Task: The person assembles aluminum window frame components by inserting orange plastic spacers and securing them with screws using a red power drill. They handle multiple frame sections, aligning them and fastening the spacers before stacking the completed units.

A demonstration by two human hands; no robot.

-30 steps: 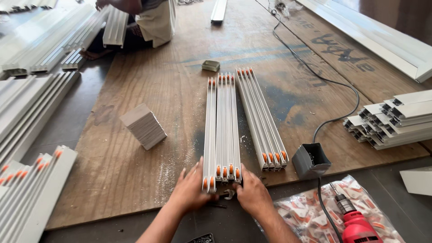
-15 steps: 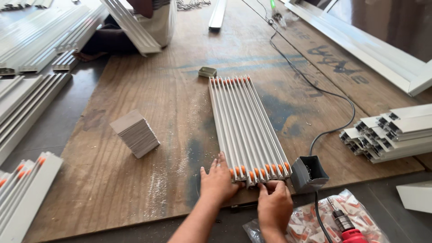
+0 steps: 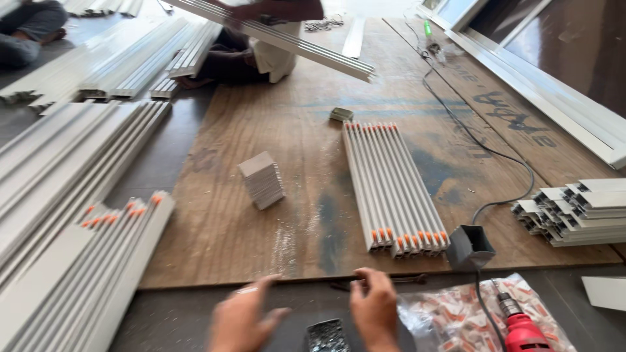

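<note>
A flat row of several white metal profiles with orange end caps [image 3: 391, 189] lies on the plywood board [image 3: 293, 228]. Both my hands are off it, below the board's near edge. My left hand [image 3: 244, 319] hovers with its fingers spread and holds nothing. My right hand [image 3: 375, 306] is blurred, fingers loosely bent, with nothing seen in it. It sits just below a thin dark tool [image 3: 391, 280] lying along the board's edge. Between my hands stands a small dark box of screws [image 3: 326, 336].
A short block of cut profiles [image 3: 262, 179] and a small metal piece [image 3: 340, 115] lie on the board. A dark square box [image 3: 466, 246] with a cable, a red drill [image 3: 521, 329] and a bag of small parts [image 3: 450, 313] sit right. Profile stacks [image 3: 580, 208] [image 3: 98, 261] flank the board. Another person [image 3: 261, 52] lifts a long profile.
The two separate groups of profiles were pushed together into one row. Both my hands have since drawn back from its near end to below the board's edge.
</note>
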